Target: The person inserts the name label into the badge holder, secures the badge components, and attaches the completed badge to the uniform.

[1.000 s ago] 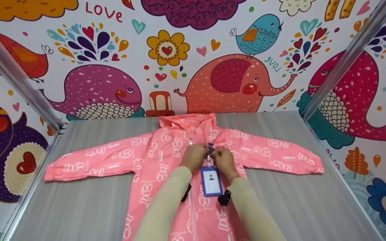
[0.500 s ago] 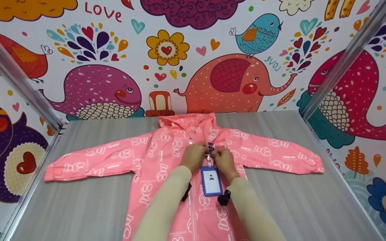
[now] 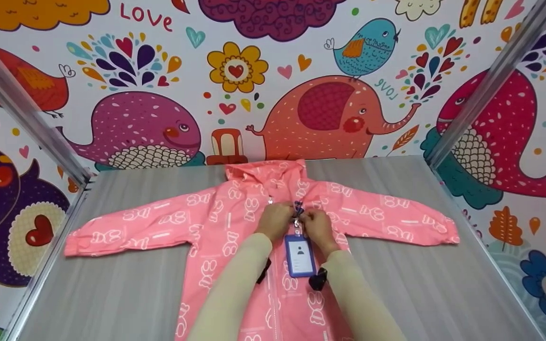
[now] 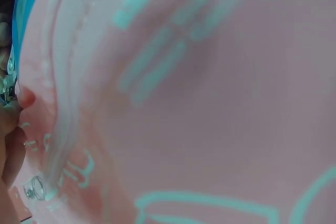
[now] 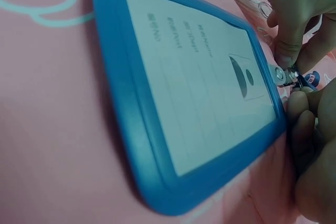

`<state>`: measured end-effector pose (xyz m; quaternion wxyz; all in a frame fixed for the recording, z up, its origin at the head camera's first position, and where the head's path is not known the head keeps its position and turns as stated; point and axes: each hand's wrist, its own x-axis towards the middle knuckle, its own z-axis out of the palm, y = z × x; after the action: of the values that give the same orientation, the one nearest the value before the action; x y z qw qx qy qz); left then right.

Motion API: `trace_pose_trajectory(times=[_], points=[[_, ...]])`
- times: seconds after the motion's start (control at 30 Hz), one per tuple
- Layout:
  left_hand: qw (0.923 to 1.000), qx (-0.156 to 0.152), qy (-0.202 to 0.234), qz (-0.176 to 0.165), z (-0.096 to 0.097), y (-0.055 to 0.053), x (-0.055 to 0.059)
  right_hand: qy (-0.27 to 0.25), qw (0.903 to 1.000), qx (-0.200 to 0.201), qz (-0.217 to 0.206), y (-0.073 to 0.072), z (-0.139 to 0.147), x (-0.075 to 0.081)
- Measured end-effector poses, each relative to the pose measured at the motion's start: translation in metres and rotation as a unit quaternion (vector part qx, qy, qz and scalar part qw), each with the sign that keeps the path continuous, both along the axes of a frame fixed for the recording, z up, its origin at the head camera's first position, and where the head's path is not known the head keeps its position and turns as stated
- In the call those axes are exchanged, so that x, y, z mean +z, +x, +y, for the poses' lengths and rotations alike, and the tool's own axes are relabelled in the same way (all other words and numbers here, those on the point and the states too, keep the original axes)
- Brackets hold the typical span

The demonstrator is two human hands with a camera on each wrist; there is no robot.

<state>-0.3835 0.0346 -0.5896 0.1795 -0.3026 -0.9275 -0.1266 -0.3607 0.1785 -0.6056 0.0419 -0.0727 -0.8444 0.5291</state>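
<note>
A pink hooded jacket (image 3: 235, 222) with white rabbit outlines lies flat, sleeves spread. Over its chest, beside the front zipper, is a blue badge holder (image 3: 300, 258) with a white card in it. At the top of the holder sits a small metal clip (image 5: 292, 74) with a bit of dark blue strap (image 3: 298, 206). My left hand (image 3: 275, 220) pinches at the clip from the left, thumb and fingertips together. From the right, my right hand (image 3: 318, 228) pinches at the same clip with bent fingers. In the left wrist view, only part of the left hand (image 4: 10, 145) shows.
The jacket lies on a grey wood-grain table (image 3: 126, 289). Its zipper pull (image 4: 37, 188) is close to the left hand. A wall (image 3: 168, 61) with cartoon animals rises behind, and metal posts (image 3: 486, 90) stand at both back corners.
</note>
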Motion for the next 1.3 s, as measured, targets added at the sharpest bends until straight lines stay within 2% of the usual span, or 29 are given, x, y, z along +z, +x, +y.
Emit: trace_pose_trajectory(times=[0.1, 0.33, 0.67, 0.83, 1.03, 1.2, 1.3], points=[[1.0000, -0.002, -0.006, 0.005, 0.000, 0.000, 0.000, 0.003, 1.0000, 0.002, 0.005, -0.001, 0.000, 0.000], [0.9999, 0.002, -0.006, -0.016, -0.002, -0.003, -0.005, 0.025, 0.9991, 0.015, 0.033, -0.001, -0.001, 0.001], [0.9967, 0.013, 0.043, -0.068, -0.005, -0.002, -0.007, -0.009, 0.9999, 0.003, 0.009, 0.000, -0.005, 0.000], [0.9953, 0.024, 0.047, -0.081, -0.006, 0.001, -0.009, -0.020, 0.9998, 0.001, 0.005, 0.001, -0.005, -0.001], [0.9963, 0.026, 0.044, -0.070, -0.008, 0.004, -0.012, -0.042, 0.9991, -0.001, 0.004, 0.002, -0.004, -0.002], [0.9983, 0.006, 0.018, -0.056, -0.011, 0.006, -0.016, -0.061, 0.9981, -0.001, 0.002, 0.002, 0.001, -0.002], [0.9987, 0.006, 0.003, -0.051, -0.013, 0.008, -0.017, -0.072, 0.9974, -0.002, -0.006, 0.002, 0.004, -0.001]])
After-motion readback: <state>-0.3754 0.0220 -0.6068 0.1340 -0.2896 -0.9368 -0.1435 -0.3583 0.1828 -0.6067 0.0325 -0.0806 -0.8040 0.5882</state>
